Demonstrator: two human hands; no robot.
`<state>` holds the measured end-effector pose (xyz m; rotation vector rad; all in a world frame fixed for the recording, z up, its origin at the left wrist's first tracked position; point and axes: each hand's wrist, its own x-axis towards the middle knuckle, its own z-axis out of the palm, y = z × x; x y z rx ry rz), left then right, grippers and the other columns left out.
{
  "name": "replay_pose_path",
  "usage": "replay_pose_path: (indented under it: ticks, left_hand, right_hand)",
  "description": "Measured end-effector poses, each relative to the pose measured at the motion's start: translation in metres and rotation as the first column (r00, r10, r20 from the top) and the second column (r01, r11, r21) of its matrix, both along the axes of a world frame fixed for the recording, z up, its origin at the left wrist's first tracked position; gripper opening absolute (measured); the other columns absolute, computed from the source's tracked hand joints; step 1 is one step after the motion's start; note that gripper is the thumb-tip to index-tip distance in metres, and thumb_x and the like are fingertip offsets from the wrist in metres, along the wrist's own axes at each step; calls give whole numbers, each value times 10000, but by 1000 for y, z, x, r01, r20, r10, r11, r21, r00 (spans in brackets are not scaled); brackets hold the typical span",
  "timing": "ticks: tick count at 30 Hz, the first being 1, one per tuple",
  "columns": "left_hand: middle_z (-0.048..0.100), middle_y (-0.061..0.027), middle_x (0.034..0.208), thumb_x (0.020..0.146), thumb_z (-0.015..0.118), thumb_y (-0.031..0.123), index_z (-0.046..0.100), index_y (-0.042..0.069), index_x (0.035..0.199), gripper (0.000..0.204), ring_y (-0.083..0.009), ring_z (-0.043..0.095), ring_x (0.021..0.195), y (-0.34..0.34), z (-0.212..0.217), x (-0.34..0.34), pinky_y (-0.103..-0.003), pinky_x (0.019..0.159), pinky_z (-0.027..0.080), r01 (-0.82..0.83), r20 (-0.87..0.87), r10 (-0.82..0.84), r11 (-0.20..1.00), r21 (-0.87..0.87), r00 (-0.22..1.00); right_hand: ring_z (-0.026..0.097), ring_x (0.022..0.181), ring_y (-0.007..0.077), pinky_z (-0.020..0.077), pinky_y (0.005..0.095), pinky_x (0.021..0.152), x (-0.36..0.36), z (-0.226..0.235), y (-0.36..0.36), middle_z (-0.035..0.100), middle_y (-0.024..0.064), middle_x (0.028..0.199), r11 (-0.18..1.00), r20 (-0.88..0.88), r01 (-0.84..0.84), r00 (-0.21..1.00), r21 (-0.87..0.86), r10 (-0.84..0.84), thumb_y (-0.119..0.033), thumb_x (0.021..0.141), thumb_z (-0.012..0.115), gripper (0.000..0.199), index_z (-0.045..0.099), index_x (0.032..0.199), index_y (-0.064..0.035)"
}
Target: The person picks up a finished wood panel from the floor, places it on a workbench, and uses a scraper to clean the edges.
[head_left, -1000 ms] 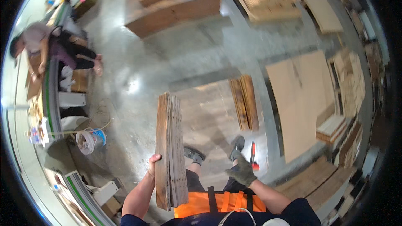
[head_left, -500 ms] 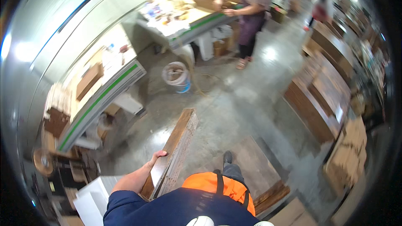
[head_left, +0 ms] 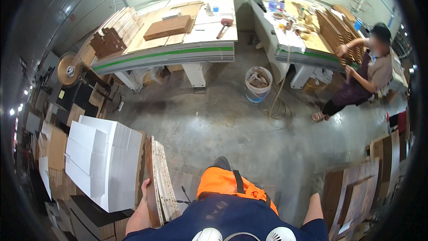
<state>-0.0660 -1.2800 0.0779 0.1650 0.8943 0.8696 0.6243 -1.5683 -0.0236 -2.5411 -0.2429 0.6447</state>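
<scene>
My left hand (head_left: 145,188) grips the outer face of a bundle of thin wooden boards (head_left: 161,183), which stands on edge against my left side. The boards are brown on the face and pale along the edges. My right hand (head_left: 317,184) wears a grey glove and hangs by my right side; whether it holds anything is hidden. My orange vest and dark blue top fill the lower middle of the view.
A stack of white panels (head_left: 107,160) stands close on my left. Ahead are two workbenches (head_left: 178,53) (head_left: 303,44) loaded with boards and tools, a white bucket (head_left: 258,85) and a coiled hose (head_left: 277,107). Another person (head_left: 361,76) handles boards at the right bench. Brown panels (head_left: 356,192) lean at my right.
The view has swung round from the floor stacks to the workbenches. The board bundle stays in my left hand at my left side. My right hand has dropped lower.
</scene>
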Motion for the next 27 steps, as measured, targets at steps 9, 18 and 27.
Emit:
replay_pose_path:
  ticks: [9, 18, 27]
  left_hand:
    - [553, -167, 1222, 792, 502, 414, 462, 5, 1285, 641, -312, 562, 1066, 74, -77, 1, -408, 945, 430, -198, 60, 191, 966, 165, 980]
    - [608, -157, 1101, 734, 560, 386, 493, 5, 1231, 630, -294, 606, 948, 317, -56, 28, -406, 846, 495, 46, 36, -53, 981, 186, 998]
    - [528, -75, 1151, 687, 607, 344, 405, 51, 1311, 718, -179, 530, 929, 576, 46, 129, -316, 809, 453, 649, -341, -553, 672, 357, 760]
  right_hand:
    - [558, 1026, 243, 460, 344, 858, -34, -55, 277, 562, 173, 1175, 950, -194, -248, 939, 187, 284, -187, 736, 707, 685, 402, 1305, 41]
    - [565, 764, 156, 483, 289, 639, -197, -32, 599, 563, 63, 1002, 625, -286, -454, 614, 634, 736, -139, 810, 641, 581, 373, 1320, -67]
    - [530, 996, 187, 490, 363, 770, -358, 75, 846, 501, 82, 1184, 690, -684, 50, 204, 722, 700, -304, 749, 746, 738, 356, 1331, -74]
